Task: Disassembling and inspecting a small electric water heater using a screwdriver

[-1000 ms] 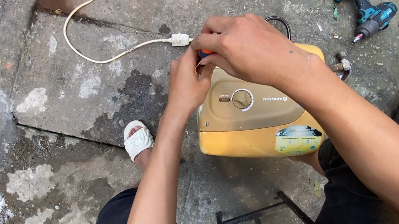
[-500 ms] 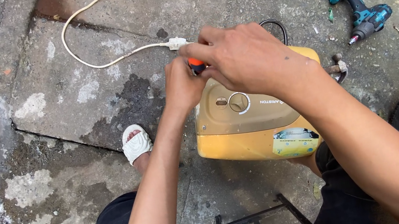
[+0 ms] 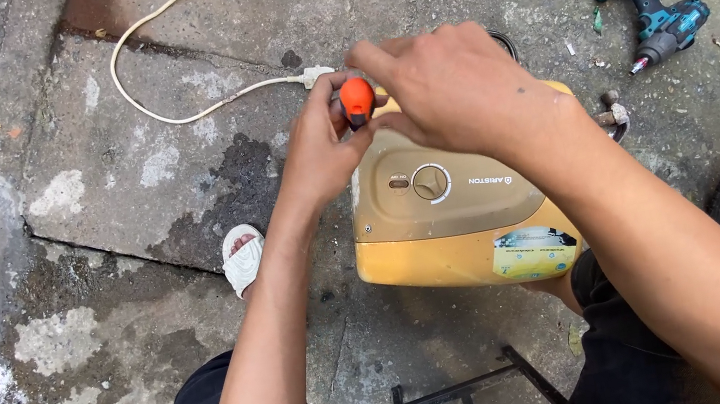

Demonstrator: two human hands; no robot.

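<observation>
Newly exposed orange screwdriver handle (image 3: 356, 95), both hands (image 3: 385, 120) pinching it above yellow heater (image 3: 441, 218).

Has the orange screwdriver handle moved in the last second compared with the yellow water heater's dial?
Yes. The orange screwdriver handle now stands clear between the left hand and right hand, above the heater's dial; a second ago the hands almost hid it.

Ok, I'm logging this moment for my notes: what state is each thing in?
Left hand: gripping the orange-handled screwdriver.
Right hand: over the yellow water heater, by the screwdriver.
Water heater: lying on concrete, cover on.
White cord: loose, unplugged.
Cordless drill: lying unused.
</observation>
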